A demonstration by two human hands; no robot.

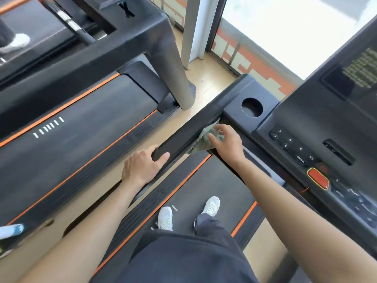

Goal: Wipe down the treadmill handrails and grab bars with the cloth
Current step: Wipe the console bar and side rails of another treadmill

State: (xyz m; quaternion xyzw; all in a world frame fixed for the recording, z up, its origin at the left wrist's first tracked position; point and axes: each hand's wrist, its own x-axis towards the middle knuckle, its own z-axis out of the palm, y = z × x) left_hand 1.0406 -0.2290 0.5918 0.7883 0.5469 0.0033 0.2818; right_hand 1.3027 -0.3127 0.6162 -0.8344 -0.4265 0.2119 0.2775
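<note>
Head: right hand [226,142] holds cloth [201,140] on handrail [188,128]; left hand [142,166] grips handrail.

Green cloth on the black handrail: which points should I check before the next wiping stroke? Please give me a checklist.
1. Crumpled green cloth touches the long black plastic handrail: ok.
2. Right hand holds the cloth: ok.
3. Handrail free toward its near end: not ok, left hand grips it there.
4. White shoes stand on the dark treadmill belt: ok.
5. Cloth damp enough: cannot tell.
</note>
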